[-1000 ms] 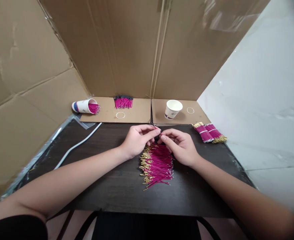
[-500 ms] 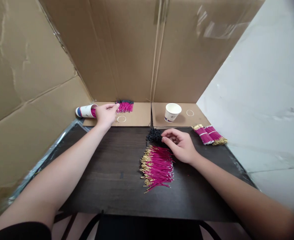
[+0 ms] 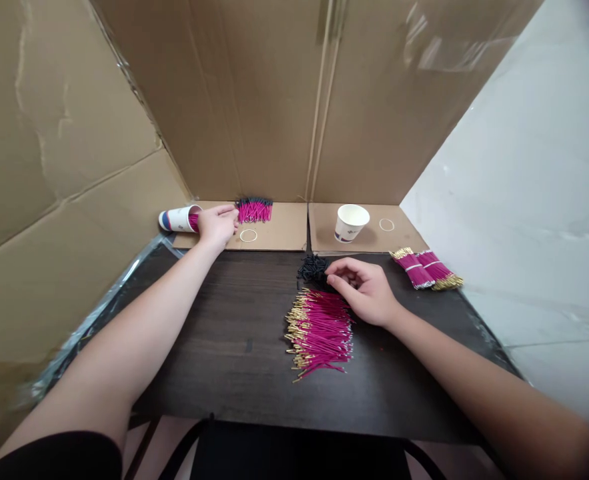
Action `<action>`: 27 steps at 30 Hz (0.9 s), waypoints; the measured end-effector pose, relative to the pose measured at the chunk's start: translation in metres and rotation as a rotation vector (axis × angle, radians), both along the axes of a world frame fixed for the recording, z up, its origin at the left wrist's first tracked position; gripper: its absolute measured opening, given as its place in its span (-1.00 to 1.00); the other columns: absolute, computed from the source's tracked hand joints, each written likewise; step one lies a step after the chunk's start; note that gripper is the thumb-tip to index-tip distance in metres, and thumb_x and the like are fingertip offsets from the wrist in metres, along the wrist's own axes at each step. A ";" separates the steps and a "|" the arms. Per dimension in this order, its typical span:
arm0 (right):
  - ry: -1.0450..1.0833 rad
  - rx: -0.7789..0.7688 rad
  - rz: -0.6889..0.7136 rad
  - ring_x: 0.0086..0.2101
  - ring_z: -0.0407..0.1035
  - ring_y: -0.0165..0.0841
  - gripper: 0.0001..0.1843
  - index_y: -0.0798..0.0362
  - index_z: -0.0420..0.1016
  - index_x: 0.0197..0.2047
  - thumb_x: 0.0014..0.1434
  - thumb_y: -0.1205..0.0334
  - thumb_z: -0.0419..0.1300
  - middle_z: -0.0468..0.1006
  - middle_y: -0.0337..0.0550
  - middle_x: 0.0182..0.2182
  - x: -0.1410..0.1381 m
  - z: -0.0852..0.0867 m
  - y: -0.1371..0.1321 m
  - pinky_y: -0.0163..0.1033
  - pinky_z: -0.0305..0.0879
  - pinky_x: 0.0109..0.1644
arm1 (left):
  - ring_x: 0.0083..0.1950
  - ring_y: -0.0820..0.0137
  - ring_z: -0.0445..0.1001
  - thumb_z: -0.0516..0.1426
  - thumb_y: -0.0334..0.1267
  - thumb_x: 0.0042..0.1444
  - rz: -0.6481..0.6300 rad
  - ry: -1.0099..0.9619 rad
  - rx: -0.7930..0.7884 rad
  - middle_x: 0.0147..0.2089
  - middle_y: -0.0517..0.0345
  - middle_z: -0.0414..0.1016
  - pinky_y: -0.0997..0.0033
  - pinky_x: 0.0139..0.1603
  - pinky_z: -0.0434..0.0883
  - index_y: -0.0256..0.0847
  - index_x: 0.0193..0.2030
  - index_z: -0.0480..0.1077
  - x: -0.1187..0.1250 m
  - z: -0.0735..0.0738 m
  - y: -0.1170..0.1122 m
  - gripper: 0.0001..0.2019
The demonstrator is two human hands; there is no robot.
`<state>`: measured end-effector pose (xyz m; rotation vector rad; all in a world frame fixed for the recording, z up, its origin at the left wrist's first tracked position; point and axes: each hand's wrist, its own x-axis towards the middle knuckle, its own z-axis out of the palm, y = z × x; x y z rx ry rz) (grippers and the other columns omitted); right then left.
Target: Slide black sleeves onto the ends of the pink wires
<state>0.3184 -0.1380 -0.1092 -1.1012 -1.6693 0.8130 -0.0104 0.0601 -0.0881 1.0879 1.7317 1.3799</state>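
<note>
My left hand (image 3: 218, 227) is at the left end of a row of magenta wires with black caps (image 3: 256, 210), fingers bent down and drawn together. Its fingertips partly hide one another, so I cannot make out what they hold. My right hand (image 3: 363, 291) is curled, thumb and index finger close together, beside a small pile of black caps (image 3: 313, 268). Anything between those fingers is too small to name. Just below the caps lies a wide heap of magenta wires (image 3: 324, 330), gold tips to the left and silvery tips to the right.
A paper cup with magenta wires (image 3: 178, 219) lies on its side at left. Another paper cup (image 3: 351, 224) stands upright on the right cardboard piece. Rubber bands (image 3: 249, 235) lie on both pieces. Banded wire bundles (image 3: 427, 269) sit at right. Cardboard walls (image 3: 254, 100) enclose the back and left.
My left hand has dipped slightly at the left end of the capped row, its fingers now pointing lower. My right hand stays by the caps. The whole view has shifted a little.
</note>
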 end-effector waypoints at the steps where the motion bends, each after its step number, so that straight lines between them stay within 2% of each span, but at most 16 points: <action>1: -0.009 0.007 -0.005 -0.48 0.37 -0.37 -0.79 0.03 0.69 -0.14 0.41 0.07 0.36 0.65 -0.14 -0.38 0.001 0.000 0.000 -0.22 0.24 -0.42 | -0.45 0.44 0.47 0.32 -0.45 0.32 -0.002 -0.004 0.001 -0.43 0.12 0.54 0.45 -0.37 0.45 -0.39 0.04 0.63 0.001 0.000 -0.001 -0.82; 5: -0.091 0.089 -0.041 -0.49 0.34 -0.36 -0.81 0.04 0.68 -0.12 0.44 0.10 0.32 0.61 -0.18 -0.40 0.007 0.003 0.001 -0.20 0.25 -0.40 | -0.44 0.47 0.48 0.31 -0.48 0.28 -0.022 0.009 0.023 -0.35 0.07 0.61 0.47 -0.38 0.44 -0.39 0.05 0.62 0.002 -0.002 -0.005 -0.78; 8: -0.245 0.207 -0.063 -0.49 0.31 -0.35 -0.84 0.03 0.67 -0.08 0.45 0.15 0.29 0.58 -0.20 -0.42 0.016 0.007 0.005 -0.16 0.31 -0.33 | -0.44 0.49 0.48 0.28 -0.51 0.24 -0.044 0.011 0.052 -0.19 -0.02 0.69 0.46 -0.40 0.41 -0.39 0.04 0.62 0.001 -0.004 -0.003 -0.76; 10: -0.340 0.277 -0.050 -0.42 0.38 -0.31 -0.87 0.02 0.66 -0.08 0.44 0.19 0.28 0.61 -0.16 -0.37 0.021 0.009 0.008 -0.12 0.38 -0.24 | -0.42 0.48 0.48 0.24 -0.53 0.23 -0.060 0.019 0.079 -0.09 -0.07 0.72 0.44 -0.39 0.40 -0.38 0.05 0.62 -0.001 -0.006 -0.003 -0.73; 14: -0.429 0.299 0.035 -0.28 0.49 -0.23 -0.89 0.00 0.63 -0.13 0.44 0.24 0.25 0.63 -0.10 -0.28 0.026 0.011 0.010 -0.08 0.44 -0.12 | -0.35 0.43 0.46 0.27 -0.49 0.20 -0.052 0.128 0.165 -0.15 0.03 0.67 0.45 -0.30 0.39 -0.29 0.04 0.65 0.008 -0.004 -0.023 -0.73; 15: -0.454 0.291 0.060 -0.27 0.49 -0.23 -0.89 0.00 0.63 -0.13 0.44 0.25 0.25 0.63 -0.10 -0.27 0.026 0.011 0.010 -0.08 0.43 -0.12 | -0.36 0.42 0.42 0.28 -0.46 0.20 -0.061 0.247 0.228 -0.18 0.05 0.64 0.45 -0.29 0.36 -0.26 0.02 0.66 0.014 -0.003 -0.033 -0.74; 17: -0.515 0.279 0.105 -0.26 0.49 -0.23 -0.90 0.00 0.63 -0.13 0.44 0.25 0.26 0.61 -0.09 -0.26 0.026 0.010 0.008 -0.08 0.42 -0.12 | -0.37 0.44 0.34 0.28 -0.43 0.20 -0.180 0.427 0.371 -0.10 0.06 0.61 0.41 -0.26 0.34 -0.23 -0.06 0.65 0.030 -0.002 -0.058 -0.81; 18: -0.542 0.275 0.119 -0.26 0.48 -0.23 -0.90 0.00 0.63 -0.13 0.44 0.25 0.27 0.61 -0.09 -0.26 0.025 0.010 0.008 -0.08 0.41 -0.12 | -0.35 0.44 0.33 0.29 -0.42 0.19 -0.294 0.473 0.427 -0.09 0.05 0.60 0.40 -0.24 0.35 -0.23 -0.13 0.62 0.038 -0.002 -0.071 -0.87; 21: -0.577 0.269 0.135 -0.27 0.46 -0.24 -0.90 0.01 0.63 -0.13 0.45 0.25 0.26 0.58 -0.10 -0.26 0.025 0.010 0.006 -0.10 0.39 -0.14 | -0.30 0.39 0.39 0.31 -0.39 0.16 -0.811 0.533 0.491 -0.15 0.07 0.57 0.34 -0.19 0.39 -0.21 -0.19 0.60 0.058 -0.004 -0.103 -0.92; 23: -0.576 0.262 0.153 -0.30 0.44 -0.27 -0.88 0.02 0.64 -0.12 0.46 0.23 0.26 0.55 -0.12 -0.29 0.026 0.012 0.005 -0.12 0.36 -0.17 | -0.25 0.36 0.46 0.29 -0.39 0.17 -1.077 0.546 0.513 -0.13 0.06 0.57 0.30 -0.15 0.43 -0.18 -0.19 0.66 0.063 -0.006 -0.114 -0.89; 25: -0.580 0.238 0.213 -0.34 0.42 -0.30 -0.84 0.02 0.65 -0.13 0.48 0.18 0.27 0.53 -0.16 -0.34 0.025 0.017 0.003 -0.14 0.31 -0.21 | -0.21 0.34 0.51 0.28 -0.39 0.17 -1.216 0.566 0.513 -0.09 0.04 0.55 0.27 -0.12 0.45 -0.16 -0.18 0.72 0.063 -0.008 -0.116 -0.84; 27: -0.601 0.197 0.290 -0.36 0.42 -0.32 -0.80 0.02 0.66 -0.14 0.50 0.12 0.29 0.53 -0.18 -0.36 0.023 0.022 0.000 -0.16 0.29 -0.24 | -0.17 0.31 0.53 0.28 -0.38 0.16 -1.270 0.586 0.495 -0.07 0.02 0.54 0.24 -0.08 0.47 -0.14 -0.16 0.75 0.060 -0.009 -0.115 -0.81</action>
